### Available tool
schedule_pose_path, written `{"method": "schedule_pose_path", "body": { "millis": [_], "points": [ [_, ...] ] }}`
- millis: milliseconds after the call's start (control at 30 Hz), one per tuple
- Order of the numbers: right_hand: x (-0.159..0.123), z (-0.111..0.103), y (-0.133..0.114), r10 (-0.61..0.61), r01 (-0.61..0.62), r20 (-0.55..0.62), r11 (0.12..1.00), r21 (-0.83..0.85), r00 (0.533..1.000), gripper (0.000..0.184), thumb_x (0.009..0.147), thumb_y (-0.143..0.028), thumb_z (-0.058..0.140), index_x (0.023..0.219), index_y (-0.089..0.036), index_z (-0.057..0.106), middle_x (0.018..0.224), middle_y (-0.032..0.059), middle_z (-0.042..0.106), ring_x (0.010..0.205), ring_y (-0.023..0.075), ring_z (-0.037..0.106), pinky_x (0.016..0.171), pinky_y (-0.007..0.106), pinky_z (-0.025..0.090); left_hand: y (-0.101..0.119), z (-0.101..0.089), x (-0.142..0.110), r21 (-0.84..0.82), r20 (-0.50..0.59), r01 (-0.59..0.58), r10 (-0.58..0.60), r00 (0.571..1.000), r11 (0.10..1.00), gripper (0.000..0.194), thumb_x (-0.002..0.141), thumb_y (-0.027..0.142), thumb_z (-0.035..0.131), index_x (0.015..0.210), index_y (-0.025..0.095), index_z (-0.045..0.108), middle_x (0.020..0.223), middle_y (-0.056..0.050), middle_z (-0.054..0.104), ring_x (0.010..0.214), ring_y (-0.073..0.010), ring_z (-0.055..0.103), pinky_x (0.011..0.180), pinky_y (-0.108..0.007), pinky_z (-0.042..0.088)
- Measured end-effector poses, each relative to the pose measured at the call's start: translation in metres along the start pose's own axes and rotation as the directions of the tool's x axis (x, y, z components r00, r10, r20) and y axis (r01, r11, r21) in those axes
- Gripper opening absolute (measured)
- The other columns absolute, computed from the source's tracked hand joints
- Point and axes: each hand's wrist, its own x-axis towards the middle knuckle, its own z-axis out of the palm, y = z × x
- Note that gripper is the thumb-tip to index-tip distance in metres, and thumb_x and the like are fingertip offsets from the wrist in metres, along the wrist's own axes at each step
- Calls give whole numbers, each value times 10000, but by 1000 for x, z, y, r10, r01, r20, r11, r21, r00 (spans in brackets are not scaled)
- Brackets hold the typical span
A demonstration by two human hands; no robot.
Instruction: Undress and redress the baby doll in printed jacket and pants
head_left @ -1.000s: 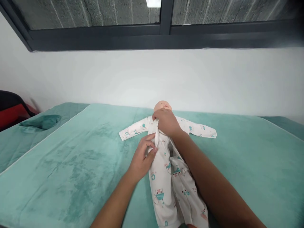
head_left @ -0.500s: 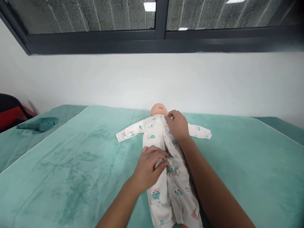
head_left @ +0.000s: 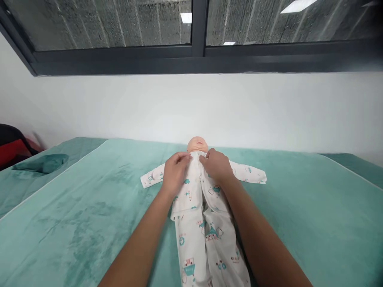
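A baby doll (head_left: pixel 197 143) lies on its back on a teal blanket (head_left: pixel 89 199), head toward the wall. It wears a white romper (head_left: pixel 203 223) printed with small teal and red pictures, sleeves spread out to both sides. My left hand (head_left: pixel 175 171) and my right hand (head_left: pixel 217 165) rest on the doll's upper chest, just below the chin. Each pinches one edge of the romper's front opening at the collar, fingers closed on the cloth.
A white wall rises behind the bed under a dark-framed window (head_left: pixel 197 44). A crumpled dark teal cloth (head_left: pixel 42 163) lies at the far left. Behind it stands a red and black object (head_left: pixel 12 145).
My left hand has moved up from the doll's belly to the collar. My right hand stays near the neck. The romper's front flaps have been drawn together over the chest.
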Motion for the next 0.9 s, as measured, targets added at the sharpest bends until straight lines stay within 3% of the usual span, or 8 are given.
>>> {"method": "schedule_pose_path", "body": {
  "millis": [133,233,367,500,600,667,767,900],
  "points": [
    [11,4,17,-7,18,-45,966,257,999,149,816,-325,495,759,-219,582,786,35,678,764,212,594,688,309,388,1,29,42,393,66,-83,62,996,916,165,784,159,532,814,176,694,951,-76,719,870,-202,626,806,-312,444],
    [14,5,22,9,42,-109,889,456,994,151,790,-352,537,755,-225,612,814,9,689,776,198,600,725,308,407,-3,38,59,549,118,-67,2,993,833,140,767,179,552,677,180,659,826,-82,709,790,-217,619,742,-325,437],
    [15,9,21,76,13,-119,788,615,990,175,764,-387,588,753,-219,636,783,12,692,745,197,596,696,307,414,-6,34,64,437,100,6,-55,993,899,119,736,187,602,625,183,647,745,-51,699,711,-187,607,679,-300,424],
    [14,15,22,84,16,-91,641,767,992,200,749,-414,629,770,-215,644,757,10,693,707,186,593,658,292,426,-1,37,57,-5,47,130,-130,990,991,58,716,205,640,699,161,673,657,-18,653,603,-130,559,603,-255,421],
    [14,19,24,45,37,-72,528,849,996,203,761,-409,631,825,-218,651,780,7,703,731,183,611,681,289,449,6,45,51,-235,151,163,-129,980,958,46,702,194,657,695,149,664,632,-10,634,586,-117,559,603,-243,445],
    [14,20,25,22,57,-80,517,854,997,199,768,-401,630,837,-216,656,814,13,711,776,187,625,722,295,461,8,49,49,-201,121,109,-86,989,973,30,701,181,654,710,156,669,697,-21,668,636,-128,594,636,-248,467],
    [15,20,26,10,74,-100,598,798,995,197,772,-398,631,817,-208,664,841,23,715,807,195,626,757,312,463,6,44,52,6,-56,10,-9,998,1000,83,730,192,630,777,174,695,830,-36,713,755,-156,630,708,-264,476],
    [16,19,26,-35,106,-111,662,742,993,164,789,-369,605,820,-217,657,882,16,710,832,193,620,779,319,452,-1,29,57,249,55,25,-40,998,968,149,767,280,610,762,179,720,821,-47,727,769,-194,635,699,-294,459]
  ]
}}
